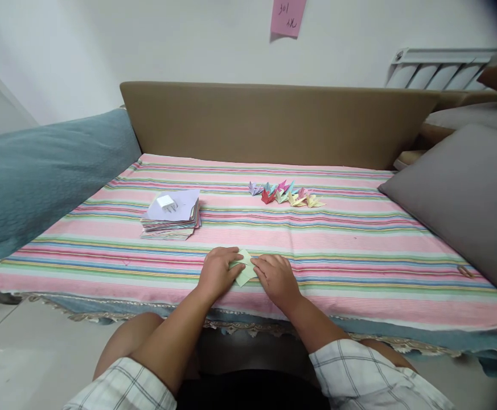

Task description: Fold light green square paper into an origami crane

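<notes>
A pale green paper (245, 272), partly folded, lies on the striped cloth (350, 250) near its front edge. My left hand (216, 272) presses on the paper's left side with curled fingers. My right hand (276, 278) pinches the paper's right side. Both hands cover much of the sheet. To the left and farther back sits a stack of coloured paper squares (172, 219) with a small white charger plug (167, 203) on top. A row of several folded paper cranes (286, 194) in mixed colours lies farther back at the centre.
A brown padded backrest (274, 122) runs along the far side. A teal blanket (38, 176) lies at the left, a grey cushion (470, 199) at the right. A pink note (288, 17) hangs on the wall, with a white radiator (436, 68) at the right.
</notes>
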### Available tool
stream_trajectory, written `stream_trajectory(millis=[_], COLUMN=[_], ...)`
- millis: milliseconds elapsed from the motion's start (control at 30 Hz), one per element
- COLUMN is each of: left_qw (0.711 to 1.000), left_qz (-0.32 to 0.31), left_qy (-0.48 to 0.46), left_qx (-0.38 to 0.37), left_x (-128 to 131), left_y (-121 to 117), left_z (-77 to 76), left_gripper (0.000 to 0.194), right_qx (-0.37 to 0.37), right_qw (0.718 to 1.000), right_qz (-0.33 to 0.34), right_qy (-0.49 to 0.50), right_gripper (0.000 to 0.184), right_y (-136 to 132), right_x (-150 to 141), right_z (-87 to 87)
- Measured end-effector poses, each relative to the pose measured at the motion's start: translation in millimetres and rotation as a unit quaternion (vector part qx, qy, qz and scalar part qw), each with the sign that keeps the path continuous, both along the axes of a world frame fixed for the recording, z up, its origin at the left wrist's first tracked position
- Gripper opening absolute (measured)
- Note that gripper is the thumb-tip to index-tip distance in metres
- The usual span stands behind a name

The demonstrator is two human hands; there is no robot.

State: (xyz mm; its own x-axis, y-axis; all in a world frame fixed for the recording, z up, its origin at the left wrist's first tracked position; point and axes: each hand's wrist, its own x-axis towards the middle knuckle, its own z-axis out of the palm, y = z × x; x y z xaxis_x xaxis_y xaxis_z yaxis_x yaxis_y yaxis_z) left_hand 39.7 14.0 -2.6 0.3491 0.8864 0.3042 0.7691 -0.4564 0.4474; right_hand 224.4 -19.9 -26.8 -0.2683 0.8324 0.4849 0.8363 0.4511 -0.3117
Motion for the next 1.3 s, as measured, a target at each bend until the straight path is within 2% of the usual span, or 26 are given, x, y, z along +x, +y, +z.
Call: stream_trajectory(millis=[133, 267, 333, 467, 667, 767, 867, 1100, 1200, 1300], left_qw=[0.999, 0.997, 0.996, 0.997, 0.996, 0.997, 0.998, 0.988, 0.986, 0.988], left_qz=[0.044, 0.074, 0.069, 0.044, 0.053, 0.034, -0.011, -0.115, -0.127, -0.111], left_qy=[0.001, -0.033, -0.047, -0.015, 0.021, 0.038, 0.059, 0.104, 0.103, 0.092], left_qx=[0.008, 0.012, 0.029, 0.065, 0.068, 0.055, 0.034, -0.009, -0.031, -0.048], left_x=[4, 6, 3, -6, -12, -14, -16, -24, -29, -33], left_y=[-4, -10, -12, -15, -13, -9, -3, 13, 16, 18], left_z=[-0.1, 1.4, 3.3, 4.8, 0.3, 0.2, 3.4, 21.0, 26.0, 27.7], left_gripper=[0.019, 0.031, 0.036, 0.025, 0.026, 0.026, 0.019, 0.008, 0.009, 0.009], right_qx=[0.003, -0.008, -0.014, -0.022, -0.017, -0.022, -0.032, -0.043, -0.042, -0.043], right_qw=[1.000, 1.000, 1.000, 1.000, 0.999, 0.999, 0.998, 0.998, 0.998, 0.998], right_qz=[0.004, 0.000, 0.002, 0.009, 0.023, 0.033, 0.041, 0.044, 0.043, 0.041], right_qy=[-0.017, -0.011, -0.007, -0.002, 0.016, 0.020, 0.022, 0.023, 0.021, 0.019], right_gripper=[0.027, 0.028, 0.028, 0.027, 0.029, 0.030, 0.029, 0.027, 0.026, 0.025], right_y=[0, 0, -1, -2, -2, -3, -3, -3, -2, -2], right_x=[0, 1, 1, 2, 3, 3, 4, 4, 4, 3], right_z=[-1.5, -0.4, 0.6, 1.7, 0.5, 1.4, 3.0, 4.2, 4.3, 4.2])
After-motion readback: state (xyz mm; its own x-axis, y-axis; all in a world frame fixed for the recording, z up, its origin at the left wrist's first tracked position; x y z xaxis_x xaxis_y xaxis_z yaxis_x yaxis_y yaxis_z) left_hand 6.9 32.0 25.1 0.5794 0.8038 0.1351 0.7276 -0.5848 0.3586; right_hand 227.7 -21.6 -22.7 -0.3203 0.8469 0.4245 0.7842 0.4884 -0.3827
